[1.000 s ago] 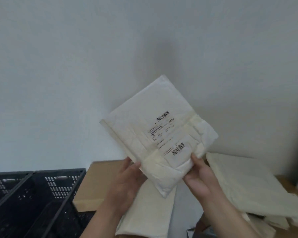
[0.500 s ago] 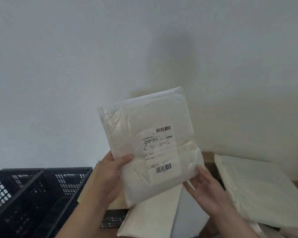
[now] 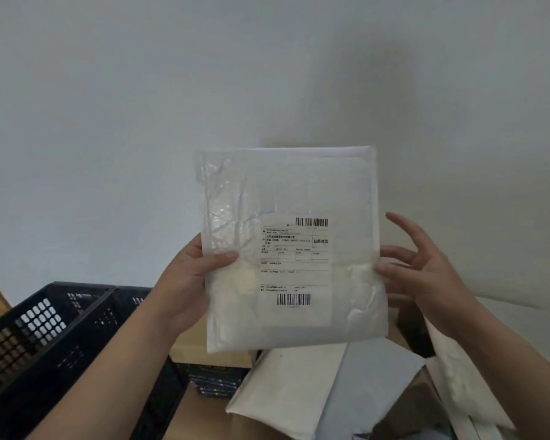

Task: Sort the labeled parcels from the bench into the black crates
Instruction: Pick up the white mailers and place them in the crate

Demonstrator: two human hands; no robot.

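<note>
A white plastic parcel point(image 3: 299, 192) with a barcoded shipping label point(image 3: 294, 271) facing me is held upright in front of the wall. My left hand point(image 3: 188, 281) grips its left edge, thumb across the front. My right hand point(image 3: 426, 271) is at the right edge with fingers spread and straight, only its thumb touching the parcel's edge. Two black crates point(image 3: 45, 328) stand side by side at the lower left, below my left forearm.
More white and grey parcels point(image 3: 315, 385) lie piled on the bench below and to the right point(image 3: 464, 376). A flat brown cardboard box point(image 3: 204, 350) sits behind the held parcel, next to the crates. A plain wall fills the background.
The parcel has turned from tilted to upright with the label squared to me and risen in view. My right hand has let go of the bottom corner and opened at the right edge.
</note>
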